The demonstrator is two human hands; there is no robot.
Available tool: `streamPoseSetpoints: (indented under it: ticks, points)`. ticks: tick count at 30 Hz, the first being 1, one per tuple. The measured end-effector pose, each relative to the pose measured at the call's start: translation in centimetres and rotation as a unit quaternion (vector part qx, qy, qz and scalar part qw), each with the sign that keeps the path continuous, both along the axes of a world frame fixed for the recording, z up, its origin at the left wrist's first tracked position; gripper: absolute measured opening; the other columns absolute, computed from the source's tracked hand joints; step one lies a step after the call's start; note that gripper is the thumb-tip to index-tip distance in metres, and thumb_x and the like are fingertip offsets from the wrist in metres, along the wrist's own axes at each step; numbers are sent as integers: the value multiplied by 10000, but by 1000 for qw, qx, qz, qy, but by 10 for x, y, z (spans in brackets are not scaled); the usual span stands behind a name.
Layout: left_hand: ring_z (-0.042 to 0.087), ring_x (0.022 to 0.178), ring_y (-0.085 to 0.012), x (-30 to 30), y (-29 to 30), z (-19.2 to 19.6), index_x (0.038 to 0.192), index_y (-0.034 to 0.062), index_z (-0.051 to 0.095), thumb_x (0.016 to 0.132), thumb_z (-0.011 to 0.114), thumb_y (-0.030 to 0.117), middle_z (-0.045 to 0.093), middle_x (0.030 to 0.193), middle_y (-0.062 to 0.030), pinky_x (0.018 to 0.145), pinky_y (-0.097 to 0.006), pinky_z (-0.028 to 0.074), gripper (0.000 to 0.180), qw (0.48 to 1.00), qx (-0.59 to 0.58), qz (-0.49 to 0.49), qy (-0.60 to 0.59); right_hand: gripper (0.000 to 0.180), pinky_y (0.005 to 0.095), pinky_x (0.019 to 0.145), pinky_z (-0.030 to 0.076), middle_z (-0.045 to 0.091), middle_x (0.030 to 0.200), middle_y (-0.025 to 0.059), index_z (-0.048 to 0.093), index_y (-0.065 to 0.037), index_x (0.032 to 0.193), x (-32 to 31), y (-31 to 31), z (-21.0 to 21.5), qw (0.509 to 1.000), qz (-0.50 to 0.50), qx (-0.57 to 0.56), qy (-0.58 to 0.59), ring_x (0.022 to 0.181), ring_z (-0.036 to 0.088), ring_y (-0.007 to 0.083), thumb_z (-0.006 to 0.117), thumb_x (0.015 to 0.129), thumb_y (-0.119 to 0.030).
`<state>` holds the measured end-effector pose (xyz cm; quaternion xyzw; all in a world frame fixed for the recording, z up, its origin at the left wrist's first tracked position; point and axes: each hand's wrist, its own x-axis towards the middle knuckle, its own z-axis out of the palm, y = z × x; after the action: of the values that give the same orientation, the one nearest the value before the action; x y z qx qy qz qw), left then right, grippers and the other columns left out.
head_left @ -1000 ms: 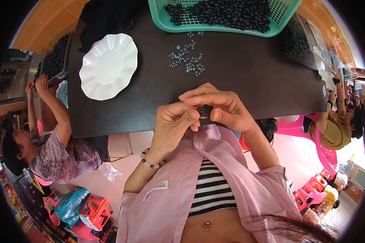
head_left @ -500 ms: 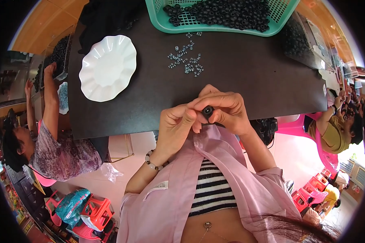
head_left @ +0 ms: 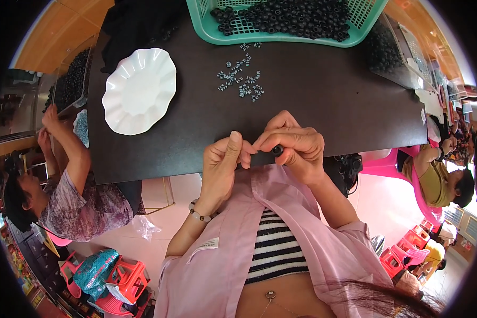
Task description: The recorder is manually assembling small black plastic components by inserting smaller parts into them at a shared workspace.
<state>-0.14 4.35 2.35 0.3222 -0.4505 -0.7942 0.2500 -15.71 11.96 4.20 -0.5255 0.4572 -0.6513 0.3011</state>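
My right hand (head_left: 301,148) is closed in front of my chest, at the near edge of the table. Its thumb and fingers pinch a small black barrel-shaped plastic piece (head_left: 277,150), whose round end shows. Beside it, my left hand (head_left: 221,161) has its thumb raised apart from its bent fingers. The left fingertips come up against the right index fingertip, and I see nothing held in that hand. Farther up the dark table (head_left: 196,143), several small metal springs (head_left: 241,79) lie scattered. Many black round pieces with holes (head_left: 297,18) fill part of a green basket (head_left: 217,38).
A white scalloped plate (head_left: 140,93) stands at left, near black cloth (head_left: 130,32). A clear bin (head_left: 395,53) with dark pieces sits at the far right. Co-workers sit on the left (head_left: 85,206) and right (head_left: 440,180). Red stools (head_left: 127,278) stand on the floor.
My left hand has drawn back left from the black piece and its thumb has lifted. My right hand keeps the piece, now turned. The left co-worker's hands have moved nearer.
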Motion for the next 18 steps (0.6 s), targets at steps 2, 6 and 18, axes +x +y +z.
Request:
streamPoseSetpoints:
  ticks: [2,6,18]
  points:
    - [463,575,-62,-1,-4,-1,756,22,671,985,465,408,542,609,3,545,-205,341,494,1000,-4,2,-2,430,313,759,418,709,805,87,704,-10,864,1,-2,0,1000,-5,4,1,781,520,187,662,821,-436]
    - [463,570,-63,1,-10,-3,748,24,669,987,464,404,543,605,2,535,-205,328,493,1000,-4,3,-9,413,318,769,421,709,866,92,699,-10,907,2,-7,0,1000,-4,16,-5,817,516,189,671,825,-413]
    - [449,594,-114,-7,-16,0,785,16,583,999,456,336,479,641,-12,585,-274,383,405,999,42,14,6,392,284,772,467,670,1086,123,674,17,1060,-34,2,-3,993,-79,69,-48,897,522,153,704,833,-301]
